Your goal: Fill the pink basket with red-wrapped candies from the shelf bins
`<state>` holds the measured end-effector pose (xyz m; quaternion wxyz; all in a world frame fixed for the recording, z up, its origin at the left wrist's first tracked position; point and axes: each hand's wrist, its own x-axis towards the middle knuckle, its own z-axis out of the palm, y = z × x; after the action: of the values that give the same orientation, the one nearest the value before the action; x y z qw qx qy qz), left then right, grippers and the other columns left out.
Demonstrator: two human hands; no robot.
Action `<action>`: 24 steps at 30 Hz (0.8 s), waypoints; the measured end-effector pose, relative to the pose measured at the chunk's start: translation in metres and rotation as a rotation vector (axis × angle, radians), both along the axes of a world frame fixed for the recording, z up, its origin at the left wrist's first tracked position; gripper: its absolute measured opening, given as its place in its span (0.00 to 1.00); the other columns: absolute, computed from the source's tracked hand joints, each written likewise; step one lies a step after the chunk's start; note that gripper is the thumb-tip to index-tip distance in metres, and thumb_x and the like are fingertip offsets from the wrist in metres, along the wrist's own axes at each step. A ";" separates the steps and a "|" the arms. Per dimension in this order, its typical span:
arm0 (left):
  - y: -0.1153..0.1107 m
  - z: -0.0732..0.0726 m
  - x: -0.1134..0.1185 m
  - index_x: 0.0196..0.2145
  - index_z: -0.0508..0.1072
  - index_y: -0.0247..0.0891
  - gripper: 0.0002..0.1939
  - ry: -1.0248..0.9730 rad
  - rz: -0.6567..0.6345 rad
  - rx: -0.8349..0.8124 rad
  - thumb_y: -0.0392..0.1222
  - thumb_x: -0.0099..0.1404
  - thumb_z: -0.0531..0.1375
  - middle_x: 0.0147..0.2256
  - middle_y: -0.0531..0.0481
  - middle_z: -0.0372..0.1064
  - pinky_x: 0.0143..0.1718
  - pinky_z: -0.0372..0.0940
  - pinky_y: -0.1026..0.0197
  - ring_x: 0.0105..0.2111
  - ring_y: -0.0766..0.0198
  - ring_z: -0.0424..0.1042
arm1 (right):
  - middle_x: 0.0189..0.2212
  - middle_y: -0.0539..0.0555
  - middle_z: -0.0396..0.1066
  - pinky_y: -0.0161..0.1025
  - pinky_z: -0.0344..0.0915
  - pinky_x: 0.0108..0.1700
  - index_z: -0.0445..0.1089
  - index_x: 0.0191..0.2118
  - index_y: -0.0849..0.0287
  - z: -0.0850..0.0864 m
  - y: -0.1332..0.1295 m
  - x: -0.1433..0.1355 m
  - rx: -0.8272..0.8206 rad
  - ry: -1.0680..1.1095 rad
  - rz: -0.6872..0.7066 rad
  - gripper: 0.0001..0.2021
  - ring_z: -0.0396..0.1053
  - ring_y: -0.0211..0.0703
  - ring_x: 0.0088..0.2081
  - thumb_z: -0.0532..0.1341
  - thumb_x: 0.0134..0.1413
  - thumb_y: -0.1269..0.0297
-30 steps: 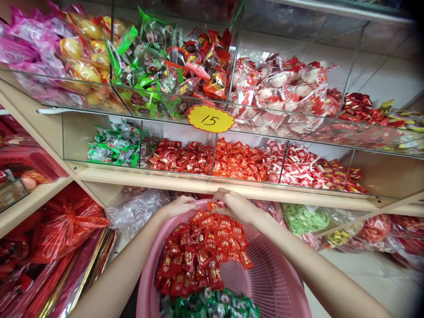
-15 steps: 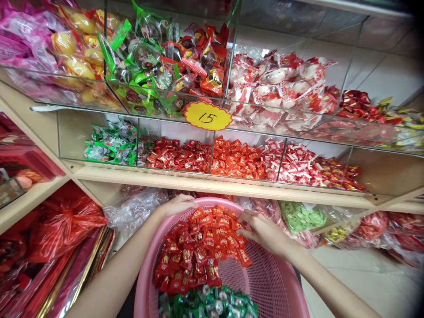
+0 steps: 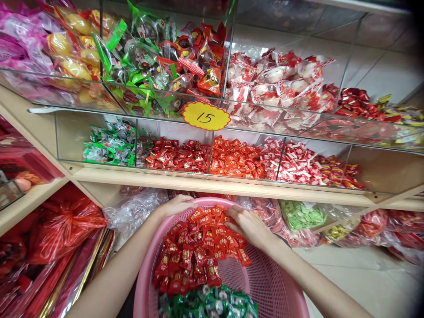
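A pink mesh plastic basket [image 3: 145, 265] holds small wrapped candies. My left hand [image 3: 179, 204] is closed on its far left rim. My right hand [image 3: 247, 224] is inside the far right rim, its curled fingers apart and touching the upper edge of the orange-red candies [image 3: 213, 229]; nothing shows gripped in it. Dark red candies [image 3: 185, 265] lie beside these on the left, and green-wrapped candies [image 3: 212, 302] fill the near end. Bare mesh shows at the right of the basket.
Beyond the basket, a shelf edge [image 3: 232, 189] carries clear bins of sorted candies [image 3: 236, 159], with another row above and a yellow price tag [image 3: 206, 116] reading 15. Below are bagged candies [image 3: 301, 215]. Red bags [image 3: 66, 225] stand at the left.
My right hand has moved left and slightly up across the orange-red candies. My left hand keeps its place at the basket rim. The candies look much the same.
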<state>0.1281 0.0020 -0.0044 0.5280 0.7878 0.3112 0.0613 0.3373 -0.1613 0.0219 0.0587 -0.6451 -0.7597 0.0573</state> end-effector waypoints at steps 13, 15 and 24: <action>-0.004 0.006 0.002 0.36 0.72 0.34 0.18 0.016 0.024 0.004 0.49 0.53 0.54 0.32 0.52 0.71 0.33 0.58 0.66 0.33 0.62 0.67 | 0.34 0.55 0.64 0.35 0.59 0.31 0.63 0.39 0.60 0.015 0.014 -0.016 0.020 -0.018 0.019 0.11 0.65 0.39 0.32 0.49 0.55 0.60; -0.004 0.005 0.003 0.35 0.72 0.33 0.18 0.021 0.022 0.007 0.49 0.53 0.54 0.31 0.52 0.71 0.32 0.58 0.65 0.31 0.62 0.67 | 0.34 0.55 0.63 0.35 0.59 0.32 0.63 0.38 0.60 0.018 0.022 -0.026 0.034 -0.024 0.066 0.11 0.64 0.39 0.32 0.50 0.55 0.61; 0.005 -0.008 0.001 0.35 0.71 0.31 0.15 -0.117 -0.039 0.015 0.42 0.54 0.51 0.37 0.47 0.70 0.42 0.57 0.62 0.39 0.59 0.65 | 0.40 0.57 0.63 0.42 0.57 0.45 0.66 0.37 0.61 0.002 0.062 -0.070 0.152 -0.135 0.323 0.08 0.59 0.44 0.43 0.51 0.53 0.69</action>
<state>0.1291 0.0069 -0.0127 0.5406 0.7927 0.2638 0.0991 0.2672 -0.0998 0.0240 0.0462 -0.5110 -0.8576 -0.0349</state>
